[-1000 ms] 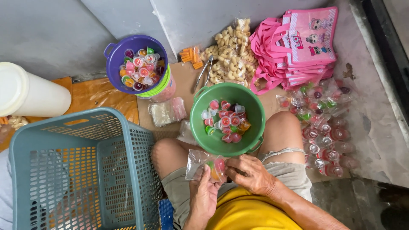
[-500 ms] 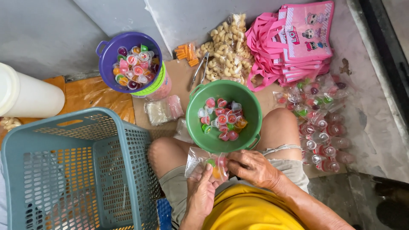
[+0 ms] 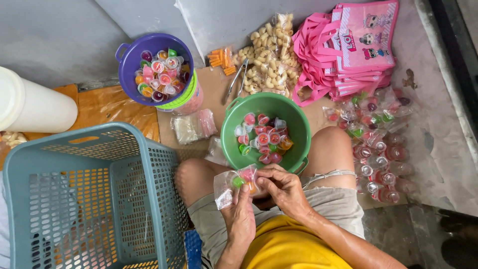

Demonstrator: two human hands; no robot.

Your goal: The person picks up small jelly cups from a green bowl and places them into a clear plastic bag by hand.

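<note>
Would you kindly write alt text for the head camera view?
Both hands, left hand and right hand, hold a small clear bag of jelly cups over the lap, below a green bowl of jelly cups; a teal basket stands left.

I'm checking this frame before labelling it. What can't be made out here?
- Head view: how many jelly cups sit in the small clear bag; the left hand and right hand cover part of it.
- The white cylinder is cut off by the left edge.
- What lies inside the blue-grey basket; its mesh blurs it.
</note>
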